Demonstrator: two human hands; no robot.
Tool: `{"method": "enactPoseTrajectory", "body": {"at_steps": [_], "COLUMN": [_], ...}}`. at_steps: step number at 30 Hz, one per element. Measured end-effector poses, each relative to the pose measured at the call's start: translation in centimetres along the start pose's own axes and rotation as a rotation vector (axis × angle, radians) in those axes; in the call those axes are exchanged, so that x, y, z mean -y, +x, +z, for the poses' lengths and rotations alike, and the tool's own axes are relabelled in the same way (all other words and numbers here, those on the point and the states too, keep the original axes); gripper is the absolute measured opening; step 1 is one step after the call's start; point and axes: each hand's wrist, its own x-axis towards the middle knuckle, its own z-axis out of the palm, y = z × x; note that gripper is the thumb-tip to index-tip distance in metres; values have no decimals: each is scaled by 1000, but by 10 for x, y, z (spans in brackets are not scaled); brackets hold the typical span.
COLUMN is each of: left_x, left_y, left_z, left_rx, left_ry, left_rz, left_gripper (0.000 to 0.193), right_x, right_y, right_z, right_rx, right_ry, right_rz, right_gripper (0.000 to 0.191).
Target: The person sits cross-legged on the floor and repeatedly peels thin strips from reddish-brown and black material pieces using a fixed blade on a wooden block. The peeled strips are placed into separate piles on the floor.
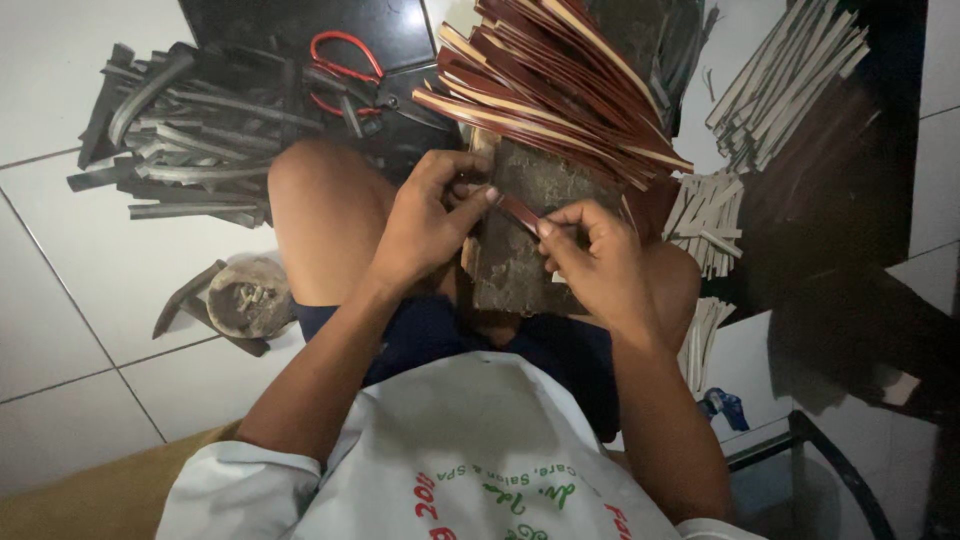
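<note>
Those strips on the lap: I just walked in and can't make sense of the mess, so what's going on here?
A person sits on the tiled floor with a worn wooden block on their lap. Both hands pinch one thin reddish strip over it: the left hand at one end, the right hand at the other. A fanned bundle of similar strips lies just beyond the block. Dark strips are piled to the left beside red-handled scissors, and pale strips to the right.
</note>
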Motion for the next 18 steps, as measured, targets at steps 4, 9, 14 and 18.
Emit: {"method": "enactPoseTrajectory", "body": {"at_steps": [4, 9, 14, 18], "left_x": [-1, -7, -14, -18], "left_y": [0, 0, 2, 2], "left_z": [-1, 1, 5, 9], "left_rx": [13, 3, -45, -59], "left_ry": [17, 64, 183, 227], "left_rz": [35, 7, 71, 46], "left_gripper": [27, 31, 41, 39], "right_x": [2, 7, 10, 9], "right_y": [1, 2, 2, 1], "right_z": [0, 0, 1, 2], "right_rx": [15, 1, 14, -25], "right_ry": [16, -63, -56, -79], "right_rz": [0, 40, -14, 49], "right_gripper": [15, 15, 14, 14]}}
